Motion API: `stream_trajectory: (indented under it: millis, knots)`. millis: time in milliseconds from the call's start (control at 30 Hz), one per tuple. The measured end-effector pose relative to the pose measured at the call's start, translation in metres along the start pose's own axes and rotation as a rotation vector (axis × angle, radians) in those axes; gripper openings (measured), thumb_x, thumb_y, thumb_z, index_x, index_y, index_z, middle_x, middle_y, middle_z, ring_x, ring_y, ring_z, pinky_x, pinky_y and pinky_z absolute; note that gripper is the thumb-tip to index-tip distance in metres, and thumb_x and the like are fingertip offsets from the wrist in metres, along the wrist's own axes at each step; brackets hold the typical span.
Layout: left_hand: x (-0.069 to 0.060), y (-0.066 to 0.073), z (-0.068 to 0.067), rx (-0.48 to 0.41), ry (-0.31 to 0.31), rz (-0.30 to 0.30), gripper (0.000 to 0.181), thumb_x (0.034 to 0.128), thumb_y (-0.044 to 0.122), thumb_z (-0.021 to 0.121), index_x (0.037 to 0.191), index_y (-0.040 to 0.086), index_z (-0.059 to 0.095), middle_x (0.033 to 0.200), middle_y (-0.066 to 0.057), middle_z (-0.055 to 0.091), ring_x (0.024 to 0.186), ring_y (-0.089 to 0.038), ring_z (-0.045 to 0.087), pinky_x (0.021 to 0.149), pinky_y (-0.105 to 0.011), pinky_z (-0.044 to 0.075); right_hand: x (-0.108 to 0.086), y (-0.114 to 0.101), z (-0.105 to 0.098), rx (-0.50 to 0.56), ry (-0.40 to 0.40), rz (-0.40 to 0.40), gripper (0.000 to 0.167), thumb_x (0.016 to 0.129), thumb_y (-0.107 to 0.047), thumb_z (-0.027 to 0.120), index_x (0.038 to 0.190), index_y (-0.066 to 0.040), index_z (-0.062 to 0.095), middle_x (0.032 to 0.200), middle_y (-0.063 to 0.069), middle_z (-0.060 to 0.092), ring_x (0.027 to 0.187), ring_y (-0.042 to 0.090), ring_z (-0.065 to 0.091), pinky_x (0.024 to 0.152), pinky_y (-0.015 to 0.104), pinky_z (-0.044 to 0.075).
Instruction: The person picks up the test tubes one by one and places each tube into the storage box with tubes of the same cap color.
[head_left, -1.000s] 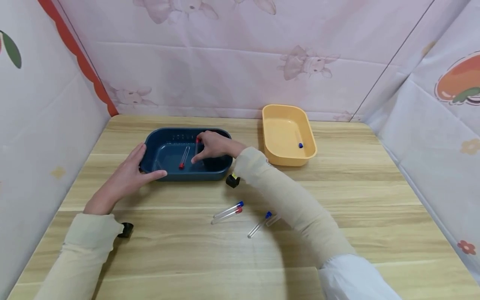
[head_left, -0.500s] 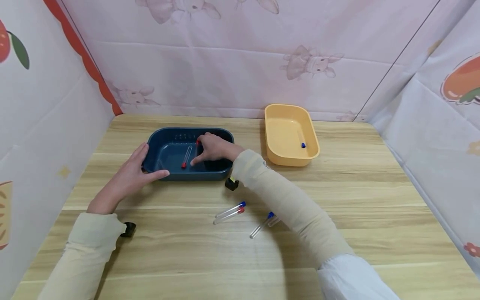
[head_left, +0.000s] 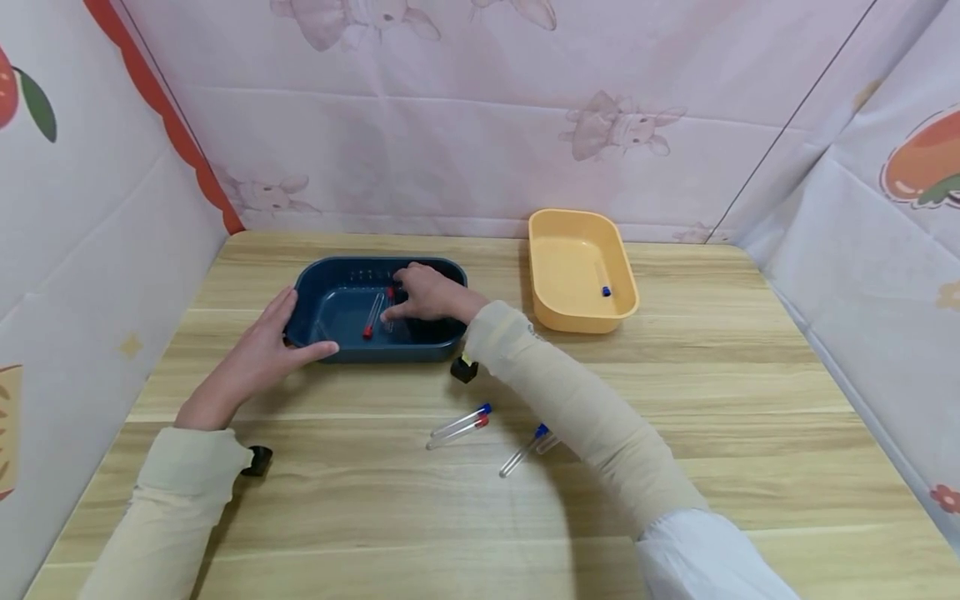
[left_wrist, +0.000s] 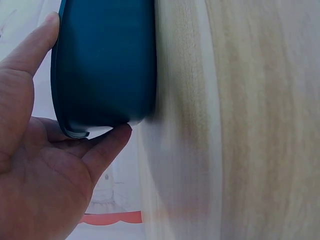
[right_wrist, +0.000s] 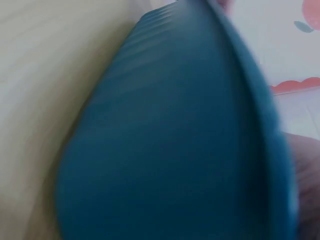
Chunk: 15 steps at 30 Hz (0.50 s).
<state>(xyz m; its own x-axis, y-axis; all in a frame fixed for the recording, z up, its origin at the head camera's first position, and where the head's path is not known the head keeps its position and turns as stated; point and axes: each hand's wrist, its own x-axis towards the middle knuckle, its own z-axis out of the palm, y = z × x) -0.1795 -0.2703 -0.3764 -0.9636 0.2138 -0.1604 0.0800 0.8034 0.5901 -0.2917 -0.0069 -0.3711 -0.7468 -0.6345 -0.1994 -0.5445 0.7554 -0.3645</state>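
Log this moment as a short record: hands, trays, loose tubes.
Left hand: holds left end of blue tray, thumb on near rim
Right hand: in that tray's right half; grip unclear
Blue tray contents: left red-capped tube, right red-capped tube
Yellow tray contents: lone blue-capped tube
Loose on table: blue-topped tube beside red-topped tube; farther right, second blue-topped tube and tube partly hidden by sleeve
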Motion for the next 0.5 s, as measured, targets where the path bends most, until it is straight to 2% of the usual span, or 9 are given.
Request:
stream_trajectory:
  millis: [233, 367, 500]
  knots:
    - [-0.001, 0.001, -0.001, 0.001, -0.001, -0.002, 0.121, 0.0931, 0.057, 0.071, 0.162, -0.001, -0.01, 0.169, -0.026, -0.011, 0.154, -0.051, 0.001, 0.116, -0.072, 0.016, -0.017, 0.004, -0.011, 0.121, 0.147, -0.101, 0.059, 0.103, -0.036, 0.066, 0.147, 0.002, 0.053, 0.133, 0.016, 0.066, 0.117, 0.021, 0.063, 0.102, 0.032, 0.051]
    - [-0.001, 0.002, -0.001, 0.004, -0.002, -0.001, 0.12, 0.0934, 0.057, 0.071, 0.162, -0.001, -0.01, 0.169, -0.026, -0.011, 0.154, -0.051, 0.001, 0.117, -0.072, 0.016, -0.033, 0.005, -0.018, 0.222, 0.208, -0.148, 0.052, 0.103, -0.03, 0.067, 0.142, 0.003, 0.058, 0.128, 0.018, 0.066, 0.108, 0.024, 0.063, 0.095, 0.031, 0.052]
    - [0.0, 0.003, -0.001, 0.005, 0.0, -0.002, 0.121, 0.0932, 0.057, 0.071, 0.161, -0.001, -0.009, 0.169, -0.026, -0.01, 0.154, -0.05, 0.001, 0.116, -0.072, 0.017, -0.05, 0.004, -0.025, 0.308, 0.246, -0.184, 0.047, 0.103, -0.026, 0.067, 0.14, 0.002, 0.059, 0.127, 0.019, 0.065, 0.107, 0.024, 0.061, 0.093, 0.028, 0.052]
